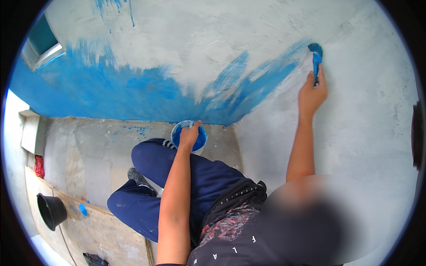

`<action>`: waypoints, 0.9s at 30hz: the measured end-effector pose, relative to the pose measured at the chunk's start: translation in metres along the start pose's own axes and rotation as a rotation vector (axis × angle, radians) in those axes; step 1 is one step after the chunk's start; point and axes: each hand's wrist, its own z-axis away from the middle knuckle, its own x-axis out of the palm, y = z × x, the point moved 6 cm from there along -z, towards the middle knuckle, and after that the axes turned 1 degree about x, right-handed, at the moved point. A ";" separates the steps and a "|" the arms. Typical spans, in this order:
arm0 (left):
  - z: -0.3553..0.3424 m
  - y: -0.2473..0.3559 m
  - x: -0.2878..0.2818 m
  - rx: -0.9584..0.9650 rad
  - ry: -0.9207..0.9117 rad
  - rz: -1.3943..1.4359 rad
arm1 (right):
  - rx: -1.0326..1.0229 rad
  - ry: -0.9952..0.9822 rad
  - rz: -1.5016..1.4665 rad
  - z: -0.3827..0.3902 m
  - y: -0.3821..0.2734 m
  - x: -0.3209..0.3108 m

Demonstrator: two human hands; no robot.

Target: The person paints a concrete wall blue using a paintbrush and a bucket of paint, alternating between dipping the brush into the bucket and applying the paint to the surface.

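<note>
My right hand (314,93) grips a paintbrush (317,60) with a blue handle, its dark, paint-loaded bristles against the pale grey wall (364,97) beside the corner. My left hand (190,135) holds the rim of a white bucket (202,149) of blue paint, low in front of me at the foot of the wall. Blue paint (133,93) covers the lower part of the wall ahead in uneven strokes, with streaks running up to the right toward the brush.
My bent legs (146,213) rest on the dusty floor (88,146). At left are a black bucket (52,212) on a board (88,235), a red cloth (39,166), a pale block (32,133) and a small window opening (44,37). A dark bag-like item (93,259) lies below.
</note>
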 end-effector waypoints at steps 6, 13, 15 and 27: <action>0.011 0.013 0.013 -0.029 -0.073 0.007 | -0.048 -0.133 0.152 0.118 0.090 0.072; 0.030 0.028 0.003 -0.042 -0.125 0.050 | 0.125 -0.717 0.218 0.245 0.191 0.125; 0.035 0.031 0.000 -0.044 -0.118 0.075 | 0.314 -0.747 0.135 0.235 0.206 0.124; 0.033 0.028 0.002 -0.074 -0.160 0.069 | 0.279 -0.127 -0.144 0.030 0.054 0.004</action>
